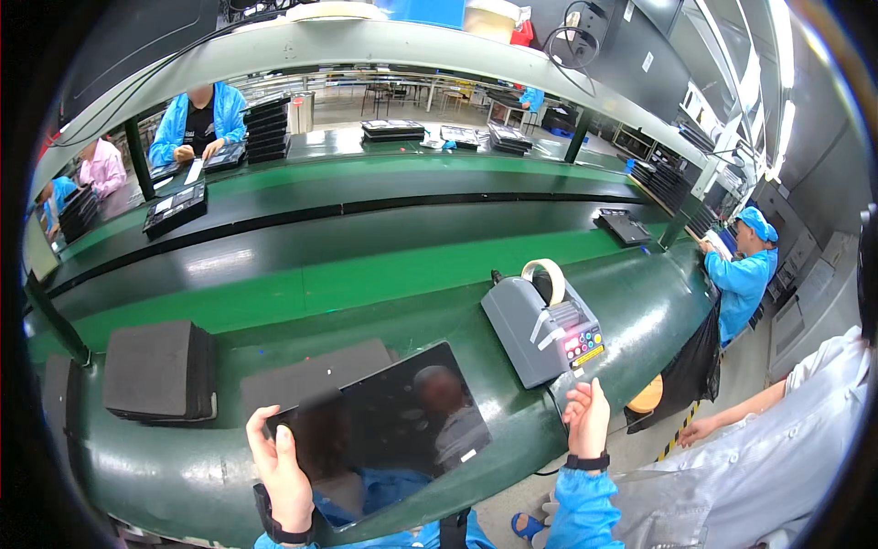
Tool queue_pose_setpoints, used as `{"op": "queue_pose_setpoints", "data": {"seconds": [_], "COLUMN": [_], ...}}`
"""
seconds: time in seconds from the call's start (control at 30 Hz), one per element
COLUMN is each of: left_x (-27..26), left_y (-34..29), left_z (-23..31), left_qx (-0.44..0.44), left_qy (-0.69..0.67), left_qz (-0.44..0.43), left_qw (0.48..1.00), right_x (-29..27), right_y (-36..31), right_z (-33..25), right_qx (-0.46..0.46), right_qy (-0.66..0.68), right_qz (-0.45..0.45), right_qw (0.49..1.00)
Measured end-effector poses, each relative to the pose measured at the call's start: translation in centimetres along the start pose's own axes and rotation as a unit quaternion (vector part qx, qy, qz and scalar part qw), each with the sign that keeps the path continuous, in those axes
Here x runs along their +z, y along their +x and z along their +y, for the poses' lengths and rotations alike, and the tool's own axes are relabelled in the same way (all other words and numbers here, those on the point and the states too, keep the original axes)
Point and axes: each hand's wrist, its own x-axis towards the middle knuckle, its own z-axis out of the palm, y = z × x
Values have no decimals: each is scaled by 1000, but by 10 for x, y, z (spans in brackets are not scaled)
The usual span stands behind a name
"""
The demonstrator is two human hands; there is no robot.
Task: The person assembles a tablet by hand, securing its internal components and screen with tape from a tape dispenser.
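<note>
The left hand (285, 480) grips the black screen (402, 425) by its left edge, thumb laid on the glossy face. The screen stretches from this hand toward the right one, its lower corner close to the bench's front edge; whether its underside rests on anything is hard to tell. With only one hand on it, a loosened grip could let it slip toward the person's lap, and the thumb could smudge the glass.

The right hand (586, 423) is raised with fingers curled, just in front of the tape dispenser (544, 334); I cannot tell whether it pinches a strip. A careless sideways swing could knock the dispenser, or tape could stick to the wrong spot.

Just beyond the left hand, a flat foam sheet (315, 371) lies partly behind the screen, and its raised edge could catch the screen if slid forward. A foam stack (155, 371) blocks the far left; bare bench (174, 467) lies just left of the hand. Right of the right hand, the bench ends near a black bag (686, 371) and a bystander (768, 448), so room there is tight. Farther ahead, a green strip (366, 282) offers open width before the dark frame (625, 226).
</note>
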Motion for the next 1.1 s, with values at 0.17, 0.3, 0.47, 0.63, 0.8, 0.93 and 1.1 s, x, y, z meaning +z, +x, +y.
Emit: {"op": "queue_pose_setpoints", "data": {"seconds": [0.17,0.3,0.47,0.63,0.8,0.93,1.1], "left_x": [-7,7,2,-5,-3,-3,-6], "left_y": [-5,-6,-12,-16,-17,-20,-19], "left_z": [-7,1,15,10,8,8,9], "left_qx": [6,14,-37,-84,-57,-82,-98], "left_qy": [45,-21,-88,-97,-83,-129,-127], "left_qz": [-7,-42,-67,-106,-133,-144,-138], "left_qw": [999,999,993,986,986,978,977], "right_x": [16,0,-17,105,206,225,226], "right_y": [10,17,24,-65,-93,-103,-103], "right_z": [2,-9,-34,-77,-54,-39,-24], "right_qx": [17,-58,-330,-314,-343,-344,-343], "right_qy": [30,-124,-401,-309,-344,-365,-375], "right_qz": [-94,-94,-8,-441,-711,-729,-748], "right_qw": [995,986,854,782,509,466,427]}}
